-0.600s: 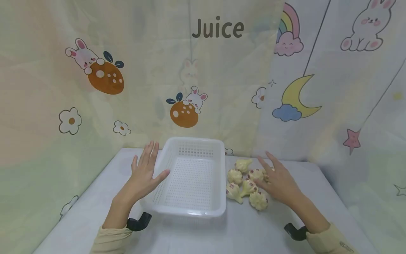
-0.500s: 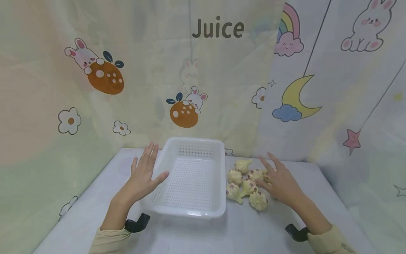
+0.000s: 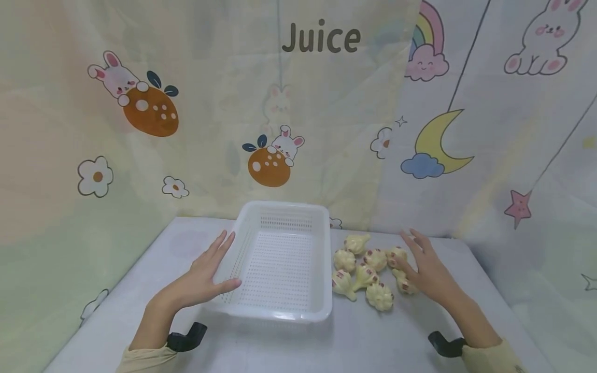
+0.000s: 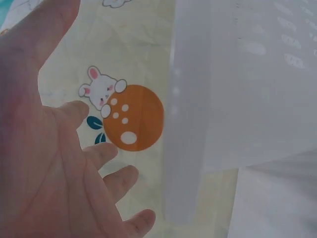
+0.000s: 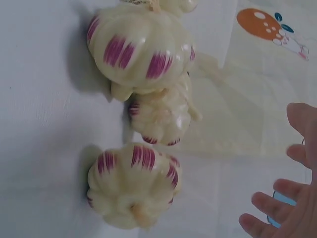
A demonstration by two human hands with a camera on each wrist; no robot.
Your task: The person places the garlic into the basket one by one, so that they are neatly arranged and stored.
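A white perforated plastic basket (image 3: pixel 280 269) stands in the middle of the table in the head view. My left hand (image 3: pixel 198 277) hovers with spread fingers at its left side; in the left wrist view a gap shows between those fingers and the basket wall (image 4: pixel 185 109). To the basket's right lies a cluster of several garlic bulbs (image 3: pixel 380 296), pale and glossy with purple streaks. Beside the cluster's right edge hangs my right hand (image 3: pixel 431 274), fingers loosely extended and holding nothing. The right wrist view shows garlic bulbs (image 5: pixel 131 186) apart from that hand's fingertips.
A white cloth covers the table (image 3: pixel 289 352). Behind it and at both sides hang fabric backdrops (image 3: pixel 210 114) printed with rabbits, flowers and a moon. Each wrist carries a black camera mount (image 3: pixel 186 338).
My left hand has drawn back toward me and slightly left along the basket's side. My right hand has moved right, uncovering garlic bulbs at the cluster's right end. Basket and bulbs stay put.
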